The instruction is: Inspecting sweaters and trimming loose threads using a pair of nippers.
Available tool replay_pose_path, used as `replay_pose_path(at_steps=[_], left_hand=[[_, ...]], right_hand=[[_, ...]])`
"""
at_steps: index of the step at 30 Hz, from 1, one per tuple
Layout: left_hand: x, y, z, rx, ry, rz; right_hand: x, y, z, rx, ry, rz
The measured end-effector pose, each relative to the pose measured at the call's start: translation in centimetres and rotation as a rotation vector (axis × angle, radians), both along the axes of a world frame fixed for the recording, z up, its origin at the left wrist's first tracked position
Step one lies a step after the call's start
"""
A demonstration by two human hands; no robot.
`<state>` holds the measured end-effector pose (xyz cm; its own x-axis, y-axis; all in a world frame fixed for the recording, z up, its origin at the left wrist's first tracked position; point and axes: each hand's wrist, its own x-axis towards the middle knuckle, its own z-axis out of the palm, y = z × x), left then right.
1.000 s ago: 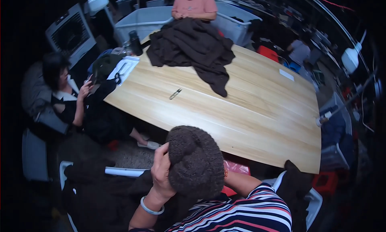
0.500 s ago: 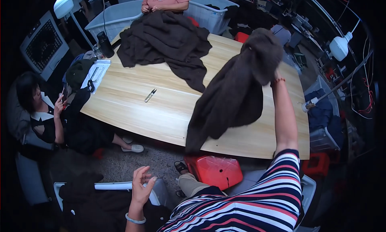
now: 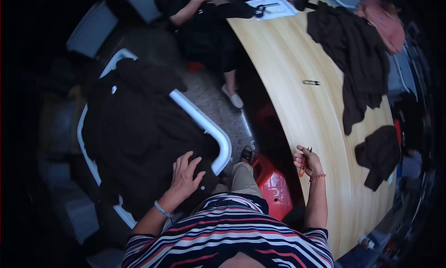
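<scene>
My left hand (image 3: 185,177) is open, fingers apart, over the near edge of a heap of dark brown knit garments (image 3: 139,114). The heap fills a white-rimmed bin (image 3: 222,145) on my left. My right hand (image 3: 312,162) is closed around red-handled thread snips (image 3: 302,166) above the table's near edge, the dark blade tips poking out past the fingers. Beyond that hand, a dark brown garment (image 3: 378,152) lies crumpled on the wooden table (image 3: 297,114).
More dark garments (image 3: 355,59) are piled at the table's far side, near a person in pink (image 3: 383,24). A second pair of snips (image 3: 311,82) and papers (image 3: 274,8) lie on the table. A red stool (image 3: 277,196) stands by my legs; a seated person's shoe (image 3: 232,98) rests on the floor.
The view has swung left toward the bin. My right hand has let go of the dark garment, now on the table, and has drawn back, showing red snips. My left hand has moved over the bin.
</scene>
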<state>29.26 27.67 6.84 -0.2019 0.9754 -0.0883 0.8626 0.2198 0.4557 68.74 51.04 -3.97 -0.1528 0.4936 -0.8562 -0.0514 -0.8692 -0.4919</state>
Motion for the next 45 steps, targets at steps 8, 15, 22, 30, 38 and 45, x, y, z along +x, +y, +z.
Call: replay_pose_path(at_steps=[8,15,22,30,38,45], left_hand=[[-1.4,-10.5,-2.9,-0.138,0.202,0.203],[-1.7,-14.3,-1.9,0.03,-0.069,0.226],[-9.5,-14.4,0.6,0.337,0.371,0.91],[-6.9,-10.8,0.8,0.434,-0.529,0.349],[-5.1,-10.8,1.7,0.466,-0.573,0.268],[-23.9,-17.2,-1.7,0.401,0.067,1.381]], right_hand=[[-13.3,-10.9,1.8,-0.29,0.274,0.467],[-17.2,-16.9,4.6,-0.073,0.097,0.87],[-24.7,-11.6,7.7,0.567,0.057,1.047],[-33.0,-12.9,11.0,0.823,0.196,1.311],[-37.9,-13.8,11.6,1.018,0.232,1.325],[-35.0,-13.9,10.3,0.935,0.226,1.268]])
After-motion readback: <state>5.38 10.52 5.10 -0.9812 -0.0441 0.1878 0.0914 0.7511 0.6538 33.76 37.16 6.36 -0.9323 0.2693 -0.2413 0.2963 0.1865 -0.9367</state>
